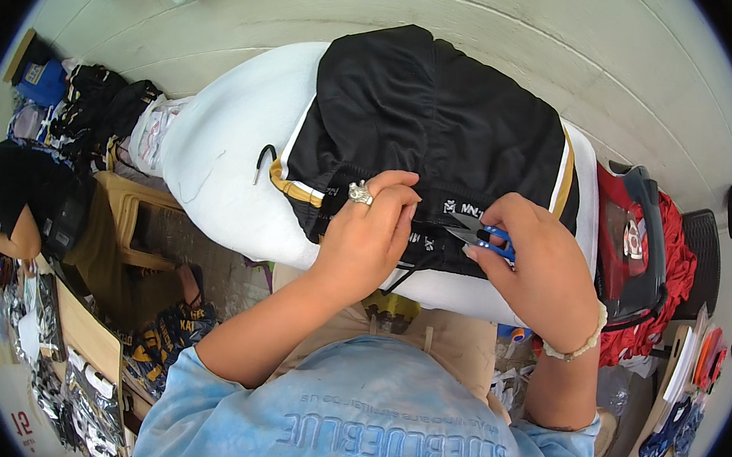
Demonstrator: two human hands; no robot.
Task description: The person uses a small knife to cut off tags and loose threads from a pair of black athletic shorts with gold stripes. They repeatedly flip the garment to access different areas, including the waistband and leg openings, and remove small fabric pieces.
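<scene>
One black garment [428,121] of smooth cloth lies on one white cushion [223,172]. The left hand [366,228] pinches its waistband; the right hand [537,261] grips one pair of small blue-handled snips [480,234], blades probably closed.

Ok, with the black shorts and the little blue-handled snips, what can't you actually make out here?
Head view only:
- Small blue-handled thread snips: handles buried in the right hand; only the blade tips show.
- What the blades touch: too small to tell.
- Black shorts with gold-and-white side stripes: the waistband's middle is covered by the left hand.
- White padded cushion: its near edge is hidden by both forearms.
</scene>
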